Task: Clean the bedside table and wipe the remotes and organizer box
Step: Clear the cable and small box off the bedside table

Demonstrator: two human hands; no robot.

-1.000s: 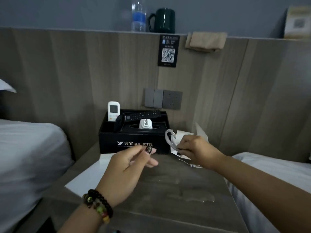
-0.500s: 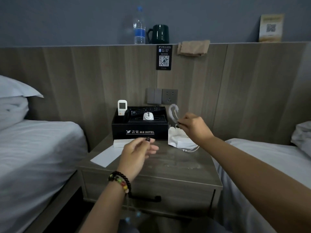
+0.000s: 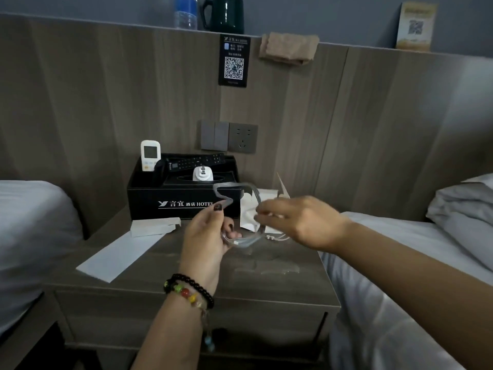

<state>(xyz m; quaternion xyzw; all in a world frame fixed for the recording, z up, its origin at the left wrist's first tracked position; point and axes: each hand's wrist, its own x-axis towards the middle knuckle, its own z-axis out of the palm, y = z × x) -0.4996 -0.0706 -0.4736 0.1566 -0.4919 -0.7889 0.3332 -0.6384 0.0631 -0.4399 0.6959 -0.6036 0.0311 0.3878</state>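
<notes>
I judge task early: left hand [image 3: 206,236] and right hand [image 3: 298,221] fingers pinch a clear plastic strap [image 3: 234,206] above table [image 3: 186,271]; remotes [image 3: 196,162] sit in organizer box [image 3: 184,198], unwiped, papers [image 3: 125,251] remain.

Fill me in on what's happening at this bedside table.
A person stands at the bedside table holding a loop of clear plastic strip between both hands: the left hand grips one end, the right hand pinches the other. Behind them the black organizer box holds a white remote and a black remote. White papers lie on the tabletop.
</notes>
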